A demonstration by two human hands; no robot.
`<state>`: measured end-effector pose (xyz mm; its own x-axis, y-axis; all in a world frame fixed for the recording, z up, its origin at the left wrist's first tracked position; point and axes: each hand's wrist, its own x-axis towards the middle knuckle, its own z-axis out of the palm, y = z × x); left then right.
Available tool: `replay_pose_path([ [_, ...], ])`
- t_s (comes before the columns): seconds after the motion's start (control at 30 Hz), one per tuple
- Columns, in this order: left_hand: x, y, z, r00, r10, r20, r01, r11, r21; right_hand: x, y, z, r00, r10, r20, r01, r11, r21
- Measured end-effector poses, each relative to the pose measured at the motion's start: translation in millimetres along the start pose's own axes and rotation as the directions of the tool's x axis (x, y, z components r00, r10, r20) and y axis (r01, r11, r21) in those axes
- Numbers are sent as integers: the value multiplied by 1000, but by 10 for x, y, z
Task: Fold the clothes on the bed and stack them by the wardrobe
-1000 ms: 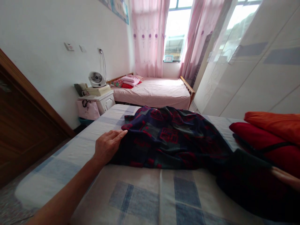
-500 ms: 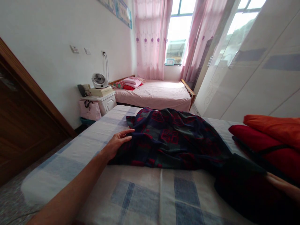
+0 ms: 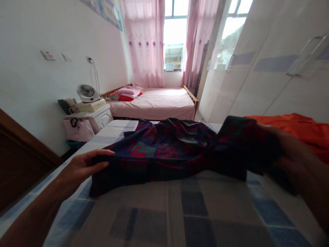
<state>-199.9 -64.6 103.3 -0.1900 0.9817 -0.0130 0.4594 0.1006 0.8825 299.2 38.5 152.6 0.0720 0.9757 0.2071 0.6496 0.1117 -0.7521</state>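
Note:
A dark garment (image 3: 159, 147) in navy, green and red pattern lies rumpled across the bed with the blue-and-white checked sheet (image 3: 144, 223); its exact kind is hard to make out. My left hand (image 3: 88, 164) grips the garment's left edge between thumb and fingers, raising it slightly off the sheet. At the right, my right hand (image 3: 290, 147) is smeared by motion and closed on a bunched part of the same garment, which it holds up above the bed. The fingers of that hand are partly hidden by cloth and shadow.
Folded orange cloth (image 3: 293, 120) lies at the right, partly behind my right hand. Beyond stand a second bed with a pink sheet (image 3: 159, 103) and a white nightstand (image 3: 101, 118) carrying a fan (image 3: 87, 92). White wardrobe doors (image 3: 257, 68) line the right side.
My left hand has moved left and nearer, drawing the garment's edge with it. My right hand has lifted its part of the garment up and inward. The view has turned right.

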Motion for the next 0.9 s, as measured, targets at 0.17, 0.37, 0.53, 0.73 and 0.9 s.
replay_pose_path([
  [0.17, -3, -238, -74, 989, 109, -96, -76, 953, 294, 362, 189, 418, 985, 34, 167, -107, 885, 453],
  [0.37, -16, -433, -97, 965, 242, -97, -166, 857, 487, -15, 749, 828, 984, 42, 174, -15, 989, -150],
  [0.53, 4, -518, -133, 963, 245, -112, -149, 832, 535, -262, 865, 858, 979, 4, 203, 67, 937, -343],
  [0.73, -41, -549, -88, 953, 281, -113, -166, 798, 580, -219, 916, 864, 977, -50, 206, 130, 910, -394],
  [0.9, -139, -424, -120, 980, 199, -8, -182, 910, 373, -156, 1065, 909, 991, -27, 134, 79, 915, -396],
])
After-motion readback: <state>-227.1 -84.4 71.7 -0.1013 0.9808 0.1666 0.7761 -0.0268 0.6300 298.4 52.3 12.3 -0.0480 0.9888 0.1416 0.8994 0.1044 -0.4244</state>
